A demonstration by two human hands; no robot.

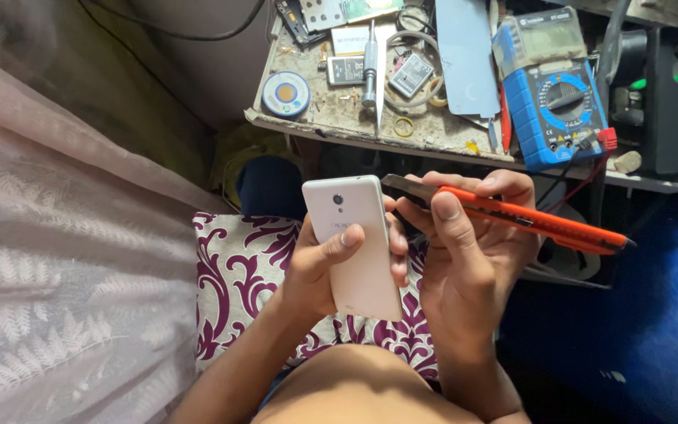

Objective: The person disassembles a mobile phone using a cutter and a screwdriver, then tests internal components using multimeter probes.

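My left hand (319, 267) grips a white smartphone (355, 251), held back side up with its small camera lens near the top. My right hand (464, 251) holds an orange utility knife (543, 224) with a dark blade end. The blade tip (394, 184) points left and sits at the phone's upper right corner. My right thumb lies along the knife's body. Both hands are above my lap, just in front of a small workbench.
A cluttered workbench (339, 129) holds a blue multimeter (555, 98), a solder wire spool (286, 94), a silver screwdriver (369, 67), phone parts and a phone back cover (464, 55). A purple-and-white patterned cushion (233, 275) lies under my arms. Pale curtain fabric (64, 259) hangs left.
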